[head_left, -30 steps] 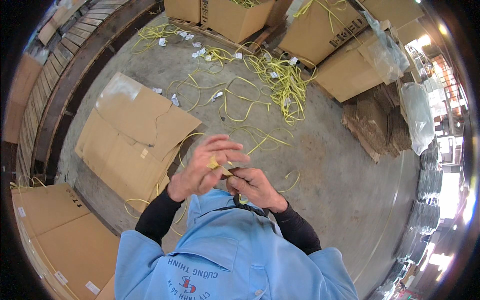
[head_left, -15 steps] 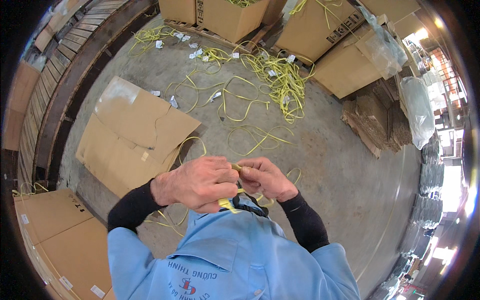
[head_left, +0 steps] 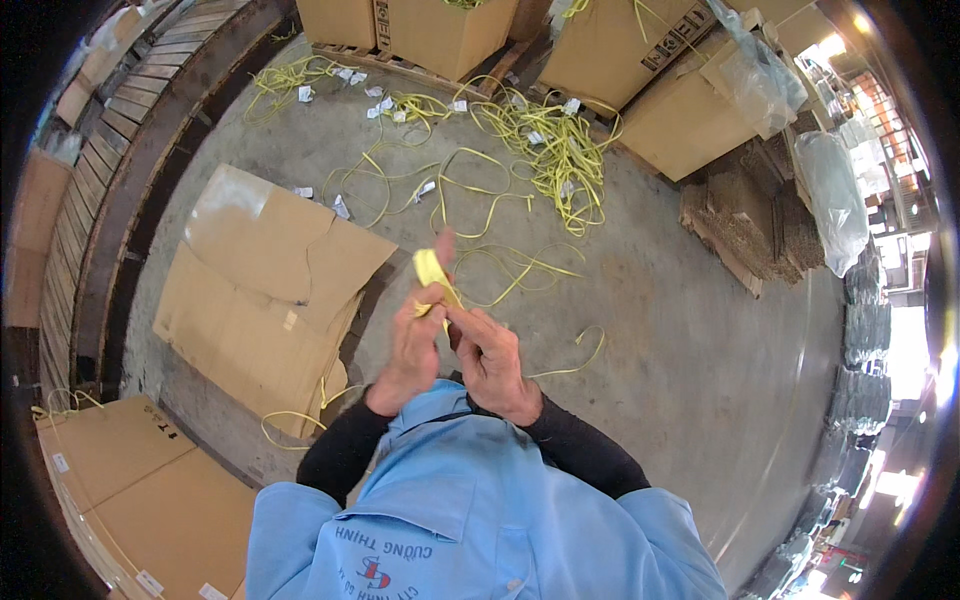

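Note:
A yellow strap (head_left: 430,268) is looped up in front of my chest, between my two hands. My left hand (head_left: 412,350) has its fingers closed on the strap, and a blurred finger points away behind the loop. Touching it on the right, my right hand (head_left: 492,365) pinches the same strap with its fingertips. Beyond them, more yellow strapping (head_left: 525,265) lies in loose loops on the floor. The strap's lower part is hidden by my hands.
A creased cardboard sheet (head_left: 250,310) lies on the floor at left. Tangled straps (head_left: 570,165) with white tags spread ahead of large cartons (head_left: 440,40). Stacked cardboard (head_left: 745,215) and clear plastic (head_left: 833,195) stand at right. A slatted track (head_left: 95,185) runs along the left; a carton (head_left: 140,480) is near left.
My hands have moved from side by side with bent wrists to pointing away from me, fingers together. The strap now stands up as a loop above them.

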{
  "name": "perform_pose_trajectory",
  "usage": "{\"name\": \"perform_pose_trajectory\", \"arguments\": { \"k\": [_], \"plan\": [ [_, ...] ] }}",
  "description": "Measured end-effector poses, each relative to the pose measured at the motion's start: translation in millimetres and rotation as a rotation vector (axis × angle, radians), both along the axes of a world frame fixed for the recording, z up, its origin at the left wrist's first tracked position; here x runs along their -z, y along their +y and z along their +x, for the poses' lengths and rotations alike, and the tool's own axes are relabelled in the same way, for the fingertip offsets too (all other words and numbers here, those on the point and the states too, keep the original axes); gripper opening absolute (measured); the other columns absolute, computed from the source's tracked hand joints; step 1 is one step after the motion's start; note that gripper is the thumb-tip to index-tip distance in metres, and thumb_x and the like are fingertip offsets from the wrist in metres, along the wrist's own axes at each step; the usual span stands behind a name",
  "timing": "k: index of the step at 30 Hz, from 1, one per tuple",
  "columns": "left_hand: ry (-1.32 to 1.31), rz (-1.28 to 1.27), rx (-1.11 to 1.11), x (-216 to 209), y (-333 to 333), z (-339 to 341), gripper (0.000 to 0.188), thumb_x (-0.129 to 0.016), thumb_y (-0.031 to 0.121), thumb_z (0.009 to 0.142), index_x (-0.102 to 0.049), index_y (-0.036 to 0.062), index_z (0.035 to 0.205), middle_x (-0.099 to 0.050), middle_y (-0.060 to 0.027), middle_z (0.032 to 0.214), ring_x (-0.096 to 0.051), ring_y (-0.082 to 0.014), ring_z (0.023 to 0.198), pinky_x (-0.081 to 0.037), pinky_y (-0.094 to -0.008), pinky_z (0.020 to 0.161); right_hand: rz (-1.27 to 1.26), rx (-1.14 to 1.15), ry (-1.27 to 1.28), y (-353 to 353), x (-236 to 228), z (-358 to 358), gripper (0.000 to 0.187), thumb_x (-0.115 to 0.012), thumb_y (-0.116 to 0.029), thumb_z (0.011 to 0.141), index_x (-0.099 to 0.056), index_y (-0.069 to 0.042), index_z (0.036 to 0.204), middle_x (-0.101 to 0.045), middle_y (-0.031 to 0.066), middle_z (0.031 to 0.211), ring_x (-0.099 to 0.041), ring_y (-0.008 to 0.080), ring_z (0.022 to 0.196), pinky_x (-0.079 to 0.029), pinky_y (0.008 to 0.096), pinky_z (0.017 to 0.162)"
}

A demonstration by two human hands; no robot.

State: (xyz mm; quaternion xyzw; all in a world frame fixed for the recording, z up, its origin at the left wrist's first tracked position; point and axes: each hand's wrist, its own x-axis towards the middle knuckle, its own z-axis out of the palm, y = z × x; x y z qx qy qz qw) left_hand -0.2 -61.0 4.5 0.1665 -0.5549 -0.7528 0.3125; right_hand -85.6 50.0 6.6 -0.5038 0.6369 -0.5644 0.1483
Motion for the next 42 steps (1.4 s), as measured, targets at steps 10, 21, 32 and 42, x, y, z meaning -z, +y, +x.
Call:
{"name": "perform_pose_trajectory", "arguments": {
  "k": [10, 21, 32, 42],
  "plan": [
    [0.135, 0.398, 0.077, 20, 14, 4, 0.047, -0.048, 0.027, 0.095, -0.052, -0.0084, 0.125, -0.034, -0.0166, 0.153, -0.045, -0.0192, 0.127, -0.035, -0.0338, 0.105, 0.195, 0.064, 0.127, -8, 4, -2, 0.037, -0.065, 0.004, 0.078, -0.06, -0.007, 0.114, -0.058, 0.0146, 0.086, -0.06, 0.0337, 0.073, -0.049, 0.0402, 0.06],
    [0.23, 0.044, 0.024, 32, 17, 21, 0.04, -0.052, 0.014, 0.092, -0.051, -0.0024, 0.129, -0.051, -0.0167, 0.138, -0.05, -0.0271, 0.123, -0.037, -0.0394, 0.106, 0.122, 0.127, -1.156, 2, 2, 12, 0.016, -0.047, -0.02, 0.101, -0.054, -0.006, 0.106, -0.052, 0.0, 0.094, -0.05, 0.0109, 0.08, -0.045, 0.0273, 0.07],
    [-0.093, -1.158, 0.143, 4, -22, 35, 0.012, -0.064, -0.007, 0.066, -0.059, 0.0009, 0.074, -0.07, -0.0113, 0.109, -0.063, -0.031, 0.094, -0.053, -0.0394, 0.077, 0.616, -0.276, -0.682, 18, -21, -39, 0.027, -0.054, -0.027, 0.096, -0.063, -0.001, 0.097, -0.049, -0.0039, 0.077, -0.043, 0.0056, 0.066, -0.033, 0.0243, 0.054],
    [-0.135, -1.124, 0.337, -19, -29, 32, 0.016, -0.069, 0.005, 0.072, -0.055, 0.0055, 0.079, -0.06, -0.0105, 0.081, -0.061, -0.0312, 0.078, -0.052, -0.0413, 0.065, 0.864, -0.265, -0.695, 19, -14, -43, 0.025, -0.058, -0.028, 0.096, -0.067, -0.005, 0.092, -0.053, -0.0071, 0.071, -0.043, 0.0015, 0.06, -0.033, 0.0193, 0.051]
  ]
}}
